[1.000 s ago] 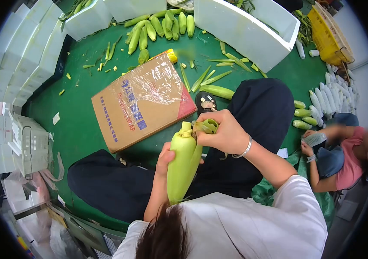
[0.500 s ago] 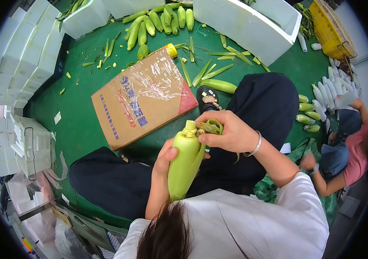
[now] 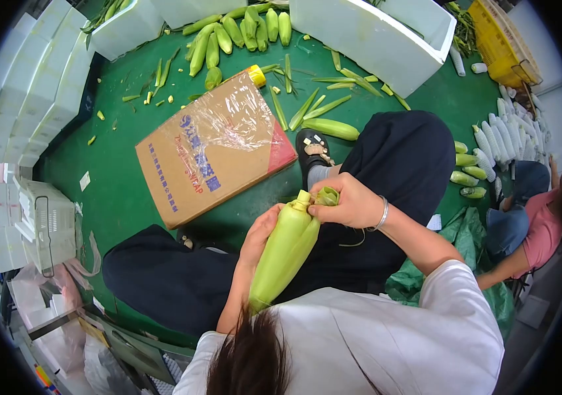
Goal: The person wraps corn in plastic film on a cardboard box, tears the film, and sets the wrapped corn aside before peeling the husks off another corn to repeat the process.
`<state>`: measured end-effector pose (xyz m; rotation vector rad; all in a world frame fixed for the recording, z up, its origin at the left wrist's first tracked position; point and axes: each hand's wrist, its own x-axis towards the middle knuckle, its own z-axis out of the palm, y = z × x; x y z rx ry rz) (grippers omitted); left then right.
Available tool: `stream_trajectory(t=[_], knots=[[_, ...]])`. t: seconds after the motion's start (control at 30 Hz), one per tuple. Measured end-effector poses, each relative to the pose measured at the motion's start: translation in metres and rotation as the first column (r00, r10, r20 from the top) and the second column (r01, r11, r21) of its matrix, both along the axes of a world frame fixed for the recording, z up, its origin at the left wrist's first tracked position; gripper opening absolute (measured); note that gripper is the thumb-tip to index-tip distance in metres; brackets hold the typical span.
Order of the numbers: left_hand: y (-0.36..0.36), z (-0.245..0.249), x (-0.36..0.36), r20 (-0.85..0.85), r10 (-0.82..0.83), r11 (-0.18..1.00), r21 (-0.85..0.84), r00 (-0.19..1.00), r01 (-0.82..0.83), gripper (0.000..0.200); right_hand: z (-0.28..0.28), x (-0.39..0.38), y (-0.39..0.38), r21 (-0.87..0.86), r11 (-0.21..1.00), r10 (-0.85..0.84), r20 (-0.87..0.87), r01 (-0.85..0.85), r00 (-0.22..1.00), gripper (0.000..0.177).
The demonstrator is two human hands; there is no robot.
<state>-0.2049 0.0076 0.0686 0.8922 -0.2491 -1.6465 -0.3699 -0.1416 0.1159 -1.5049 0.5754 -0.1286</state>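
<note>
An ear of corn (image 3: 285, 253) in its pale green husk lies tilted across my lap, its cut stem end pointing up and away from me. Wrapped around its left side, my left hand (image 3: 259, 232) grips the ear below the stem. At the stem end my right hand (image 3: 347, 203) pinches a curled green husk leaf (image 3: 327, 196), thumb and fingers closed on it. The lower tip of the ear rests near my white shirt, partly behind hair.
A cardboard box (image 3: 208, 158) lies ahead on the green floor, loose husk strips (image 3: 304, 108) beyond it. Unpeeled corn (image 3: 228, 36) is piled between white foam boxes (image 3: 386, 46). At right, a co-worker (image 3: 538, 224) sits near net-wrapped ears (image 3: 508, 141) and a yellow crate (image 3: 505, 43).
The corn has tilted further, its stem end shifting right and its lower tip left. My right hand still pinches husk at the stem. The co-worker's arms have moved.
</note>
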Motion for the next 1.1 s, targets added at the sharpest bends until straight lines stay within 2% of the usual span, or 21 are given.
stream_trajectory(t=[0.2, 0.27, 0.3, 0.33, 0.37, 0.4, 0.47, 0.5, 0.53, 0.6, 0.63, 0.67, 0.7, 0.73, 0.8, 0.87, 0.9, 1.0, 1.03, 1.07, 1.1], knots=[[-0.006, 0.004, -0.004, -0.085, -0.027, 0.997, 0.063, 0.996, 0.033, 0.045, -0.015, 0.006, 0.007, -0.172, 0.972, -0.178, -0.095, 0.160, 0.979, 0.023], [-0.008, 0.007, 0.002, 0.060, -0.072, 0.976, 0.209, 0.996, 0.058, 0.045, -0.020, 0.008, 0.008, -0.210, 0.957, -0.220, -0.075, 0.200, 0.973, 0.025], [-0.009, 0.012, 0.000, 0.059, -0.071, 0.978, 0.199, 0.996, 0.058, 0.045, -0.022, 0.010, 0.007, -0.379, 0.905, -0.220, -0.032, 0.192, 0.975, 0.025], [-0.010, 0.021, -0.003, 0.478, -0.123, 0.992, 0.075, 0.870, 0.099, 0.047, -0.021, 0.014, 0.005, -0.537, 0.823, -0.212, 0.011, 0.184, 0.977, 0.025], [-0.010, 0.029, -0.004, 0.808, -0.092, 0.983, -0.017, 0.582, 0.180, 0.053, -0.014, 0.020, 0.004, -0.580, 0.791, -0.204, 0.049, 0.194, 0.978, 0.025], [-0.013, 0.033, -0.003, 0.805, -0.086, 0.985, -0.021, 0.587, 0.173, 0.053, -0.013, 0.024, 0.002, -0.583, 0.791, -0.197, 0.045, 0.186, 0.979, 0.025], [-0.028, 0.041, 0.007, 0.860, -0.188, 0.976, 0.108, 0.475, 0.190, 0.060, -0.009, 0.035, -0.014, -0.649, 0.750, -0.081, 0.097, 0.125, 0.992, 0.025], [-0.034, 0.044, 0.013, 0.815, -0.134, 0.980, 0.024, 0.563, 0.199, 0.062, -0.006, 0.038, -0.023, -0.645, 0.757, -0.074, 0.072, 0.103, 0.995, 0.025], [-0.039, 0.040, 0.016, 0.814, -0.129, 0.981, 0.022, 0.567, 0.191, 0.062, -0.002, 0.040, -0.033, -0.586, 0.806, -0.072, 0.032, 0.077, 0.997, 0.023], [-0.048, 0.023, 0.020, 0.617, -0.070, 0.992, -0.038, 0.784, 0.118, 0.067, 0.005, 0.043, -0.047, -0.547, 0.836, -0.055, -0.007, 0.043, 0.998, 0.021], [-0.049, 0.016, 0.019, 0.443, -0.060, 0.995, -0.047, 0.895, 0.090, 0.066, 0.003, 0.042, -0.053, -0.523, 0.849, -0.047, 0.066, 0.074, 0.997, 0.018], [-0.049, 0.016, 0.019, 0.443, -0.051, 0.995, -0.057, 0.895, 0.086, 0.066, -0.003, 0.039, -0.059, -0.531, 0.844, -0.041, 0.066, 0.070, 0.997, 0.018], [-0.048, 0.016, 0.019, 0.196, -0.005, 0.994, -0.106, 0.981, 0.026, 0.063, -0.010, 0.033, -0.062, -0.508, 0.860, -0.046, 0.037, 0.059, 0.998, 0.017], [-0.049, 0.016, 0.019, -0.065, 0.028, 0.990, -0.136, 0.997, -0.037, 0.060, -0.013, 0.028, -0.064, -0.482, 0.875, -0.056, 0.008, 0.054, 0.998, 0.016], [-0.058, 0.019, 0.019, -0.006, -0.012, 0.981, -0.193, 1.000, 0.011, 0.055, -0.013, 0.017, -0.066, -0.482, 0.874, -0.043, 0.051, 0.062, 0.998, 0.013], [-0.068, 0.011, 0.021, -0.059, -0.019, 0.973, -0.232, 0.998, 0.005, 0.054, 0.009, 0.008, -0.072, -0.283, 0.912, -0.306, 0.016, 0.298, 0.952, 0.012], [-0.072, 0.012, 0.020, -0.054, -0.027, 0.971, -0.237, 0.998, 0.014, 0.054, 0.014, 0.000, -0.077, -0.276, 0.894, -0.342, 0.090, 0.353, 0.935, 0.013], [-0.086, 0.015, 0.019, -0.129, -0.024, 0.948, -0.317, 0.991, -0.019, 0.055, 0.050, -0.033, -0.089, -0.449, 0.699, -0.580, 0.100, 0.557, 0.808, 0.015], [-0.087, 0.012, 0.020, -0.157, -0.014, 0.946, -0.321, 0.988, -0.037, 0.056, 0.056, -0.052, -0.099, -0.573, 0.533, -0.661, 0.177, 0.623, 0.729, 0.013], [-0.089, 0.009, 0.021, -0.185, -0.004, 0.945, -0.323, 0.983, -0.057, 0.057, 0.062, -0.071, -0.110, -0.571, 0.384, -0.700, 0.332, 0.725, 0.633, 0.012], [-0.093, 0.005, 0.023, -0.117, -0.038, 0.941, -0.337, 0.992, -0.004, 0.056, 0.074, -0.091, -0.116, -0.492, 0.260, -0.800, 0.372, 0.831, 0.471, 0.014]])
